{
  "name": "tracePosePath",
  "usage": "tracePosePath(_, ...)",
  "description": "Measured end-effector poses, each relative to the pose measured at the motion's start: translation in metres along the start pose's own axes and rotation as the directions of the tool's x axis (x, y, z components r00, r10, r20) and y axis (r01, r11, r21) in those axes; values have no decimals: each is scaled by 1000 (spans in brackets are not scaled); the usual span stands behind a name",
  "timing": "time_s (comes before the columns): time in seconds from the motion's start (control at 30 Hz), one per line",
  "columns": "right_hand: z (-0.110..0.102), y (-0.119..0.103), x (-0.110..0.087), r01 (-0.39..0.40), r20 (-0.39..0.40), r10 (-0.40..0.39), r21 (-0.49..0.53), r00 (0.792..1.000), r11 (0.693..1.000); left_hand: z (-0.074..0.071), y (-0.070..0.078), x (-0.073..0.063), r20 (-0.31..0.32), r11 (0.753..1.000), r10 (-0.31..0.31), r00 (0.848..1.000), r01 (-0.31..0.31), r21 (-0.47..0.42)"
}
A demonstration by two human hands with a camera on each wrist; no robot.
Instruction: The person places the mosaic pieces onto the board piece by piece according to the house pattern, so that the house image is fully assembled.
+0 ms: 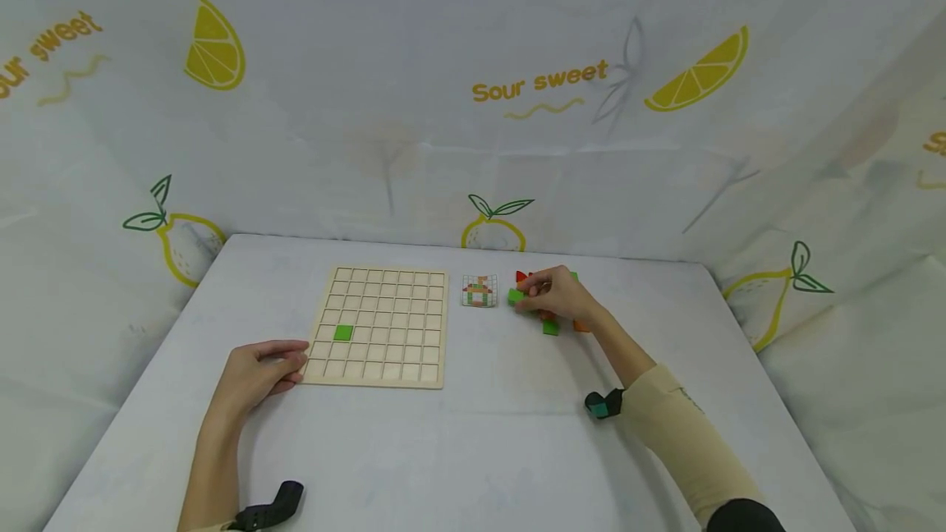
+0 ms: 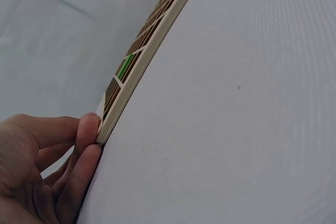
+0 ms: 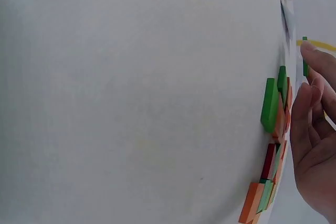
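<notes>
A wooden grid board [image 1: 445, 335] lies on the table with one green square tile [image 1: 343, 332] in a cell toward its left side. My left hand [image 1: 260, 373] grips the board's lower left edge, and in the left wrist view its fingertips [image 2: 90, 129] meet at the board's corner. Over a loose pile at the right, my right hand [image 1: 559, 295] pinches a small green block [image 3: 305, 67] between thumb and finger. Beneath it sit several red, orange and green blocks [image 3: 270, 106], partly hidden by the hand in the head view.
Between board and pile lies a small pattern card [image 1: 479, 291] with a coloured picture on a grid. The white table [image 1: 414, 458] ends at a white curtain [image 1: 332, 146] printed with lemons. Dark straps with camera mounts [image 1: 269, 507] sit on both wrists.
</notes>
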State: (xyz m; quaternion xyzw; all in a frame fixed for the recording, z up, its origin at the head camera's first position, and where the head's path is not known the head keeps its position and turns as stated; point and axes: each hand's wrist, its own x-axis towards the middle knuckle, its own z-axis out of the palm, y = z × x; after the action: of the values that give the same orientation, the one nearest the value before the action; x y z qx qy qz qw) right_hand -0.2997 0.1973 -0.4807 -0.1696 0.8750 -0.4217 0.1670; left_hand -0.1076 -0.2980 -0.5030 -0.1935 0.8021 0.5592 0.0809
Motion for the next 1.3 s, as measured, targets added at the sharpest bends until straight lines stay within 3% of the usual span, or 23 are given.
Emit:
tracePosePath(0.23, 7, -24, 3, 123, -8, -123, -17, 992, 992, 1, 0, 0, -7, 1000, 1, 1000, -1, 2)
tracePosePath(0.53, 38, -74, 6, 153, 84, -157, 58, 984, 987, 0, 0, 0, -5, 1000, -4, 1000, 4, -2)
tracePosePath(0.97, 99, -120, 22, 259, 174, -267, 68, 948, 963, 1, 1, -1, -10, 1000, -3, 1000, 3, 2)
tracePosePath(1.3, 156, -143, 37, 278, 256, -304, 134, 917, 951, 2, 1, -1, -10, 1000, -1, 1000, 1, 10)
